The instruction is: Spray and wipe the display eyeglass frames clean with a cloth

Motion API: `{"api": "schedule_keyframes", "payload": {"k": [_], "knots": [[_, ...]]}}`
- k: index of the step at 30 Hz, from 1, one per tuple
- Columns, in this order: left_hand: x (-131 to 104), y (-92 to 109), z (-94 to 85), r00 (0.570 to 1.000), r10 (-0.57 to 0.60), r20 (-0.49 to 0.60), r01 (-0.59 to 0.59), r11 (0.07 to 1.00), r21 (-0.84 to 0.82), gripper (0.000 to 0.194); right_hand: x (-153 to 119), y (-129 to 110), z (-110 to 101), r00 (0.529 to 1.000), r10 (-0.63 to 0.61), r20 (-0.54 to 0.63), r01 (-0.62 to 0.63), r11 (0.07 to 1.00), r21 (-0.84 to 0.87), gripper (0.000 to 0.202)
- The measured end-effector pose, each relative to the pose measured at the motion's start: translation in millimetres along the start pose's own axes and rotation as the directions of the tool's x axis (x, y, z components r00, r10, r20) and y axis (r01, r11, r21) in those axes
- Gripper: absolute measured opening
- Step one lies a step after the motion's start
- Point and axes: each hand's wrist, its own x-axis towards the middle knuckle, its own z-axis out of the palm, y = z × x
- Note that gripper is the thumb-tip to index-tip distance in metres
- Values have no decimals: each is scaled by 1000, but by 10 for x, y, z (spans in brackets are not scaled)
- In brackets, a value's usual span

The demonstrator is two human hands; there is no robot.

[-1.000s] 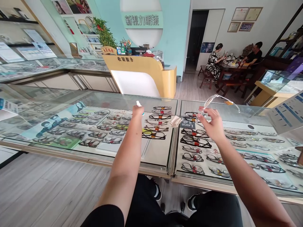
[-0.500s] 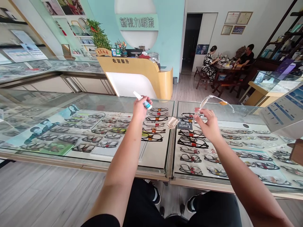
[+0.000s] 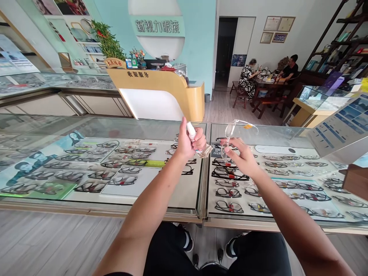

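My left hand (image 3: 188, 143) is wrapped round a small white spray bottle (image 3: 191, 130), its nozzle pointing up. A folded beige cloth (image 3: 204, 151) lies on the glass counter right at the fingers of that hand, partly hidden by them. In my right hand (image 3: 240, 153) is a pair of clear-framed glasses (image 3: 229, 130), pinched at the lower part of the frame, with one temple arm stretching to the right and an orange tag (image 3: 247, 126) on it. The glasses are held above the counter (image 3: 184, 197).
Rows of glasses (image 3: 230, 173) lie under the glass. At the right stand a printed display box (image 3: 342, 122) and a brown box (image 3: 356, 180). Behind are a cashier desk (image 3: 161, 82) and two people seated at a table (image 3: 268, 86).
My left hand has moved right and down to the cloth, and the bottle has turned more upright. My right hand has moved slightly left with the glasses, which have turned.
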Motion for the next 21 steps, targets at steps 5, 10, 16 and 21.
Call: {"api": "schedule_keyframes", "payload": {"k": [5,10,16,21], "knots": [[50,-188,77,995,80,-62,-68,983,169,95,-19,-47,50,998,11,62,-19,991,131,47],[51,-396,90,932,319,-170,-185,824,536,89,-61,-107,135,986,41,164,-82,964,252,44],[12,-448,74,902,403,-152,-177,669,722,81,-70,-162,180,967,66,247,-162,906,391,45],[14,-462,52,907,399,-132,-185,662,726,77,-69,-180,189,963,70,261,-186,873,450,43]]}}
